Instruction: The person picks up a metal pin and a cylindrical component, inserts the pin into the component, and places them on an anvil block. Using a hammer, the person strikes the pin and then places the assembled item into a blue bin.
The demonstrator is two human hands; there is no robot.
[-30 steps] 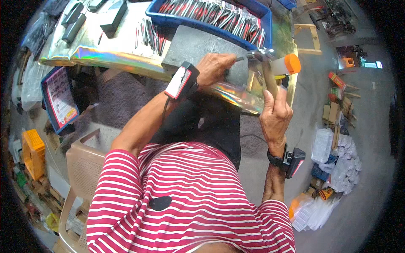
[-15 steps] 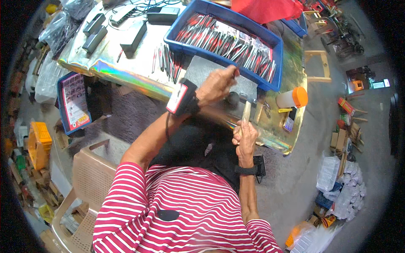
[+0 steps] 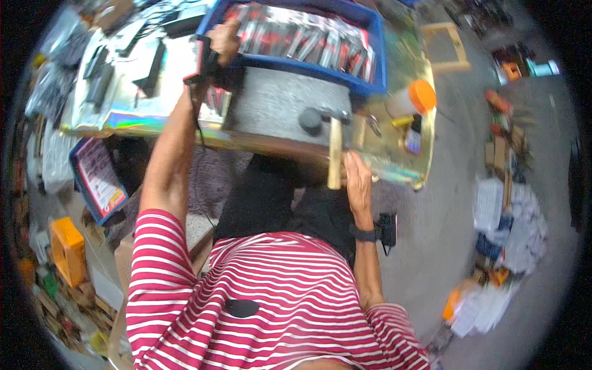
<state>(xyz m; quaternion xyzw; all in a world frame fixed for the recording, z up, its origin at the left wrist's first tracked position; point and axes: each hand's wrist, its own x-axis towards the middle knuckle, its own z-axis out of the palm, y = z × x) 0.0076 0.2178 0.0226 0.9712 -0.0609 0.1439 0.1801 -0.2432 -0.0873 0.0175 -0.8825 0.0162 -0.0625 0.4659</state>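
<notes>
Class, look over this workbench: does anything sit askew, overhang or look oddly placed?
The hammer stands out: its wooden handle juts past the table front edge, held by the right hand. The grey slab lies slightly skewed to that edge. Nothing looks spilled.

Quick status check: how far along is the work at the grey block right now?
Set up: the grey block lies on the shiny table in front of the blue tray of small packed tools. In hand: the right hand grips the wooden-handled hammer, its head resting on the block; the left hand reaches to the tray's near-left corner. Left: no workpiece is clearly on the block, so the hammering looks not yet begun.
</notes>
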